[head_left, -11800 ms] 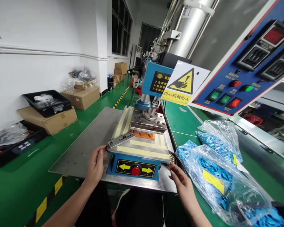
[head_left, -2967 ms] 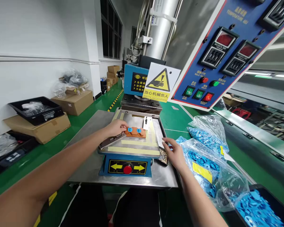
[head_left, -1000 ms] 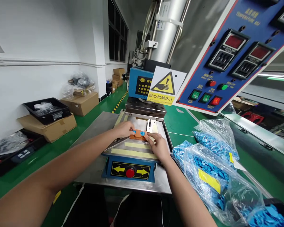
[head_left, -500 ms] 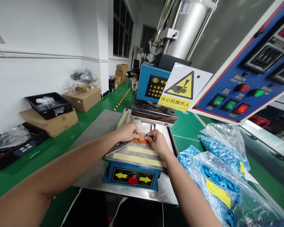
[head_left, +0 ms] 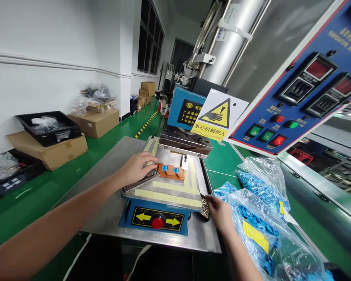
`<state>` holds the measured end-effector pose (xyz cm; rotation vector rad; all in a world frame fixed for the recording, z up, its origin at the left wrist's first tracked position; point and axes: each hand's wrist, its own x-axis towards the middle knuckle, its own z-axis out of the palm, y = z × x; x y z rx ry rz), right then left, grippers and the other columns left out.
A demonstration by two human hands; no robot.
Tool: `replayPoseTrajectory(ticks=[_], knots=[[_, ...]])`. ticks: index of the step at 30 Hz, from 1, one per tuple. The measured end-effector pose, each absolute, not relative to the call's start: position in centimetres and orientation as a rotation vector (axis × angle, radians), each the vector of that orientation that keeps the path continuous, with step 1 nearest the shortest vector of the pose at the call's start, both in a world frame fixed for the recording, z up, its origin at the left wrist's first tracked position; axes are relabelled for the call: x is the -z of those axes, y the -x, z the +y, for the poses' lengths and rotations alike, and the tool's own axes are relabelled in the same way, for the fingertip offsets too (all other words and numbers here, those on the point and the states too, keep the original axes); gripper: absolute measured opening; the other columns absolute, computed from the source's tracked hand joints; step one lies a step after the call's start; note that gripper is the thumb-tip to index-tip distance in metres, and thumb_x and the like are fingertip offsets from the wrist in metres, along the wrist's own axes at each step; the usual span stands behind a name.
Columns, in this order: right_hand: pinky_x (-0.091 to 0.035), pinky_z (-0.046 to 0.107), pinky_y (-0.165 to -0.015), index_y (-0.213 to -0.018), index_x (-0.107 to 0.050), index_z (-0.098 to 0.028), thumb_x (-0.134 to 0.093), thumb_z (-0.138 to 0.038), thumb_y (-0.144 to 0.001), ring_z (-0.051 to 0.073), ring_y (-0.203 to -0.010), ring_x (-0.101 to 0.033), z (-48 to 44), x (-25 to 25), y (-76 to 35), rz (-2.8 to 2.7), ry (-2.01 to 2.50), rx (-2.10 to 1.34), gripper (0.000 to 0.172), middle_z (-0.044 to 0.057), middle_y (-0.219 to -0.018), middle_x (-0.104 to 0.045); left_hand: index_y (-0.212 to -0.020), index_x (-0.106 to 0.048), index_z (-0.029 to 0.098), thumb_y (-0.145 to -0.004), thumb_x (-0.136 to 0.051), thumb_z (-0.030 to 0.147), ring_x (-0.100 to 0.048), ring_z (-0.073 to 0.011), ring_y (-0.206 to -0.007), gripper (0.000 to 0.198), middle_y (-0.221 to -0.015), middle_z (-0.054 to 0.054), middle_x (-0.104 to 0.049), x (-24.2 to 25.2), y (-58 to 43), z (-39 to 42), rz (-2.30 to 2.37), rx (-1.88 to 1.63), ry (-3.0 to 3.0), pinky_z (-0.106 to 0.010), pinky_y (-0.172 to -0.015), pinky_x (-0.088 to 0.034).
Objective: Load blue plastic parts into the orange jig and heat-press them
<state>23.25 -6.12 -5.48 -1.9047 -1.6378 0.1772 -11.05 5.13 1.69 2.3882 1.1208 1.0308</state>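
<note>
An orange fixture block lies on the machine's metal platen, with two small blue plastic parts seated in it side by side. My left hand is at the block's left end, holding nothing, its fingers stretched out and thumb apart. At the platen's right front corner, my right hand has its fingertips pressed together over a small black tray of tiny brass-coloured pieces. Whatever is between those fingertips is too small to make out. Above the block's far side hangs the press head's metal plate.
Clear bags of blue parts lie close to my right forearm. A control box with a warning sign overhangs the right side. Below the platen sits a red button. Cartons and a black crate stand by the left wall.
Both hands have let go of the blue parts, which now sit in the orange block. The left hand has drawn back leftward; the right hand has moved toward me and right, to the tray.
</note>
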Motion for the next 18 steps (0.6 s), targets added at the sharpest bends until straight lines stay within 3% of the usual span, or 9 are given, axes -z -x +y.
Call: replayPoseTrajectory(ticks=[4,7,13,18], knots=[[-0.047,0.033,-0.089,-0.104,-0.07,-0.018,-0.046,-0.011,-0.078,0.023,-0.103,-0.062,-5.5,8.3,-23.6,-2.049,1.945,-0.319,0.036,0.01,-0.112,-0.068,-0.094,-0.068,0.021,-0.088,-0.053,0.026,-0.063,-0.0148,-0.085,0.017,-0.094,-0.003,-0.067,0.0,12.3,0.4,1.152,-1.531,-2.214,-0.024,-0.075,-0.05],[-0.041,0.031,-0.098,-0.109,-0.068,-0.017,-0.046,-0.007,-0.078,0.021,-0.113,-0.056,-4.3,8.9,-23.4,-2.143,2.01,-0.315,0.04,0.011,-0.124,-0.061,-0.096,-0.066,0.02,-0.086,-0.055,0.015,-0.063,-0.0139,-0.085,0.015,-0.091,-0.003,-0.066,1.4,12.7,-2.6,1.073,-1.643,-2.26,-0.023,-0.075,-0.05],[-0.046,0.024,-0.083,-0.104,-0.068,-0.016,-0.04,-0.003,-0.08,0.017,-0.094,-0.062,-4.1,8.7,-23.2,-2.145,2.053,-0.253,0.038,0.012,-0.107,-0.064,-0.1,-0.063,0.021,-0.083,-0.056,0.006,-0.063,-0.0138,-0.081,0.024,-0.089,-0.003,-0.065,3.0,12.8,-5.3,1.032,-1.666,-2.338,-0.024,-0.073,-0.053],[-0.045,0.025,-0.081,-0.099,-0.068,-0.015,-0.039,-0.002,-0.08,0.018,-0.09,-0.062,-4.3,8.9,-23.0,-2.112,2.097,-0.189,0.037,0.011,-0.101,-0.063,-0.103,-0.063,0.023,-0.082,-0.056,0.006,-0.064,-0.0161,-0.084,0.027,-0.089,-0.004,-0.066,3.5,11.5,-6.1,0.938,-1.611,-2.375,-0.027,-0.073,-0.054]])
